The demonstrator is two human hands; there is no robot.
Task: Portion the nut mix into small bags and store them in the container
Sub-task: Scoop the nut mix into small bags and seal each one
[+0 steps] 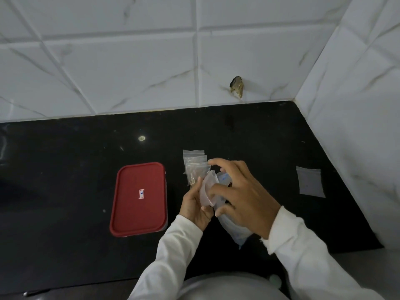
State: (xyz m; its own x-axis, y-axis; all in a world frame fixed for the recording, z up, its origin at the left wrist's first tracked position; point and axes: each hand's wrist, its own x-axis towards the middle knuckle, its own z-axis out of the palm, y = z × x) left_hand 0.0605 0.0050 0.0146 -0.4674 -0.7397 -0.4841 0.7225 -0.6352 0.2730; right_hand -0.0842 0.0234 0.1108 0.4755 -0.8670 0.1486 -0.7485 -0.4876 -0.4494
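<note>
My left hand (pixel 195 207) holds a small clear bag (pixel 207 190), pinched open and curved, above the black counter. My right hand (pixel 240 195) hovers over it with fingers spread, its fingertips at the bag's mouth, and it also seems to press a larger clear bag of nut mix (pixel 234 229) that hangs beneath it. Several small filled bags (pixel 194 167) lie overlapping on the counter just beyond my hands. The container with a red lid (pixel 138 198) sits shut to the left.
One empty small bag (pixel 310 181) lies flat at the right near the tiled side wall (pixel 357 126). The tiled back wall (pixel 151 61) bounds the black counter (pixel 65 169). A grey rounded object (pixel 229 286) shows at the bottom edge.
</note>
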